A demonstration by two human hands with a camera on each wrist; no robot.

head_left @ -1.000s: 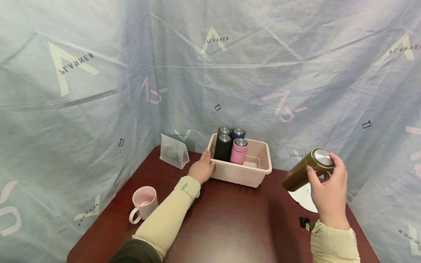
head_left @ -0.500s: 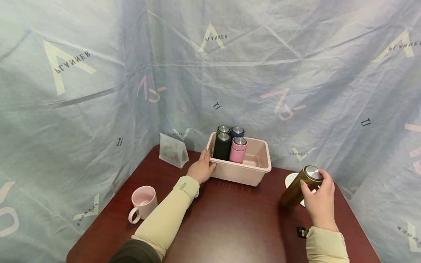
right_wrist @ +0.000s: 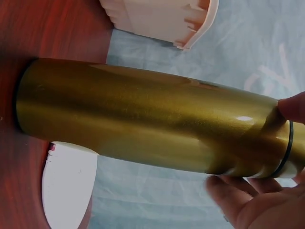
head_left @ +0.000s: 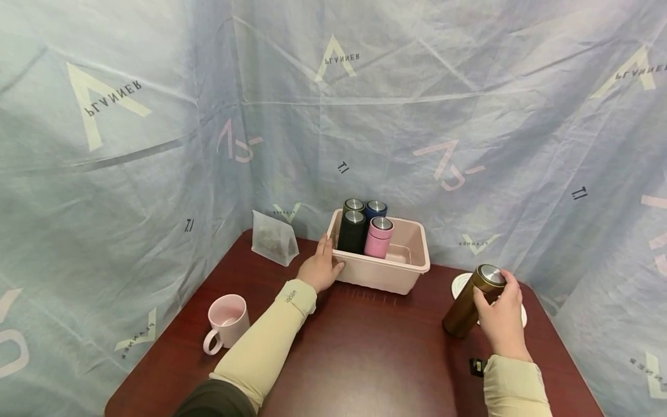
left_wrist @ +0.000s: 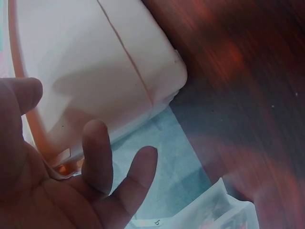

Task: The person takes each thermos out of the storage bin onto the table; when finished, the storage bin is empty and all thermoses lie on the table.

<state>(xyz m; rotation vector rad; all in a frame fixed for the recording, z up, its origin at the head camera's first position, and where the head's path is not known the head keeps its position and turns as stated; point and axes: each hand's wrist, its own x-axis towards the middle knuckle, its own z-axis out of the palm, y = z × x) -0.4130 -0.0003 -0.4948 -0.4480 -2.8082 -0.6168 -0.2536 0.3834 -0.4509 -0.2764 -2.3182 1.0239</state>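
Observation:
My right hand [head_left: 502, 321] grips a bronze-gold thermos flask [head_left: 461, 310] near its steel-topped lid. In the right wrist view the flask [right_wrist: 143, 119] stands with its base on the table, the thumb on one side and fingers on the other. Over at the pink plastic bin [head_left: 377, 273], my left hand [head_left: 319, 269] touches the front left corner, thumb against the front wall, other fingers along the left side. Its fingers are spread and fairly straight in the left wrist view. Inside the bin stand a black flask [head_left: 352, 234], a pink flask [head_left: 378, 238], a blue flask [head_left: 376, 209] and a dark green flask [head_left: 354, 205].
White round mats [head_left: 461, 284] lie partly hidden behind the bronze-gold flask. A pink mug [head_left: 228, 324] stands at the left beside the left forearm. A translucent pouch [head_left: 275, 238] stands at the back left. Grey printed cloth [head_left: 333, 127] hangs behind the brown table [head_left: 365, 359].
My right hand has lowered the bronze-gold thermos flask from the air onto the table, moving it down and left, and the flask has become more upright. The left hand has stayed at the bin.

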